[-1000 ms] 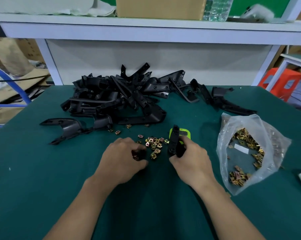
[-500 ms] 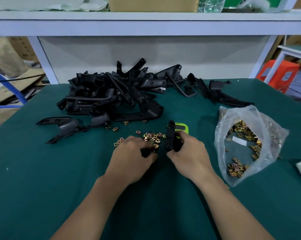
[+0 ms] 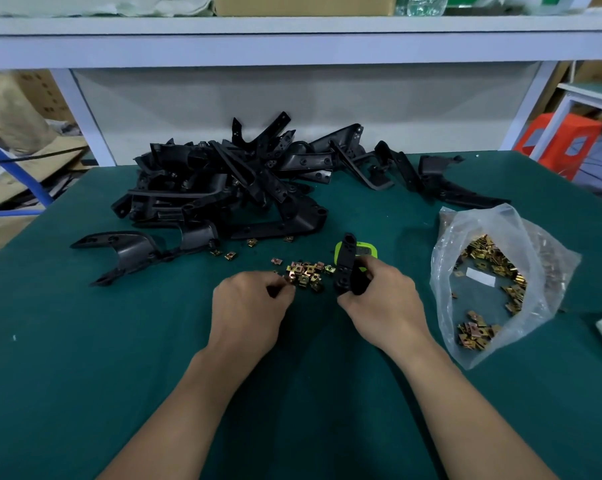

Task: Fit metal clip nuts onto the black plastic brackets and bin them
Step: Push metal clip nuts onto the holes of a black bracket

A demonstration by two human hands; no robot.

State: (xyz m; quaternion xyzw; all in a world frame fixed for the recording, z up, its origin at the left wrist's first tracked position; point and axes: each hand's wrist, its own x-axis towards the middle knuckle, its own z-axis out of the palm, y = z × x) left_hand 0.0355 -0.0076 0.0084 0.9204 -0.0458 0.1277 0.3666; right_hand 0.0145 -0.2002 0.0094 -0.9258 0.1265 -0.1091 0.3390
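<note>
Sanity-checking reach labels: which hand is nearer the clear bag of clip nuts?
Right. The right hand, gripping a black bracket, sits just left of the bag. The left hand is farther left, fingertips at the edge of the loose clip nuts.

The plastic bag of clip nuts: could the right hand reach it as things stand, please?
Probably yes: the plastic bag lies beside the right hand, nothing between, though that hand grips a black bracket.

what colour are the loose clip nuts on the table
Brassy gold clip nuts, clearest in the head view.
</note>
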